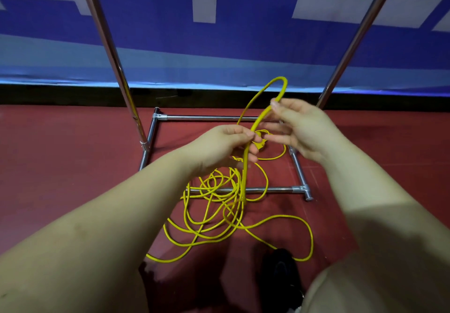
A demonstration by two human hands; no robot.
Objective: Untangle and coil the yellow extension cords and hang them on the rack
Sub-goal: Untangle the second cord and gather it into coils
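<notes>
Yellow cord pinched in both hands — left hand, right hand — loop above, tangle below.

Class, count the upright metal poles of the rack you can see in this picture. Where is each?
2: one pole rises at the left, the other pole at the right; both tops are cut off by the frame.

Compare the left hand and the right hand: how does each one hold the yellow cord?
The left hand grips the yellow cord with curled fingers, lower down; the right hand pinches it higher, between thumb and forefinger, its other fingers spread. The cord drops from the left hand to the tangle on the floor; above the right hand it arches in a loop. Both hold the same cord.
</notes>
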